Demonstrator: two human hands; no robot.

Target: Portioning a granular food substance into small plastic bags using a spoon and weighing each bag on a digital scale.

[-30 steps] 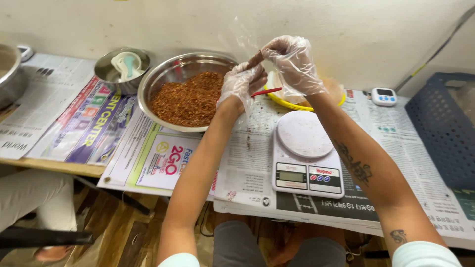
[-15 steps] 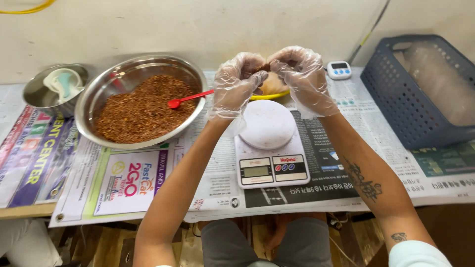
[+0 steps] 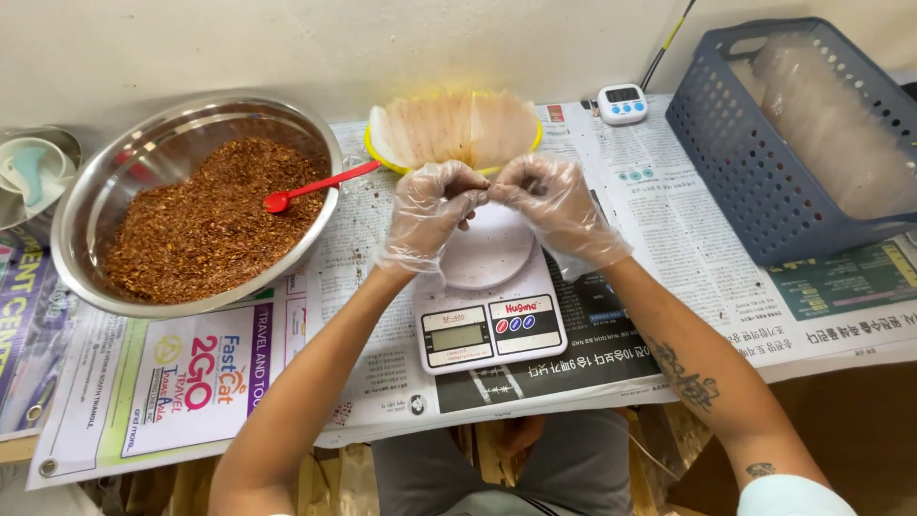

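Observation:
Both my hands wear clear plastic gloves and meet fingertip to fingertip just above the round white platform of a digital kitchen scale. My left hand and my right hand pinch one small item between them; the gloves hide what it is. Just behind the hands a yellow plate holds a fanned stack of pale translucent sheets. To the left, a large steel bowl is filled with reddish-brown flakes, and a red spoon leans on its rim.
Newspaper covers the table. A blue plastic basket with clear bags stands at the right. A small white timer lies near the wall. A small metal bowl with a pale scoop sits at the far left. The wall is close behind.
My hands have come down and closer together, from in front of the yellow plate to just above the scale. The stack of sheets on the plate is now uncovered. The view has shifted.

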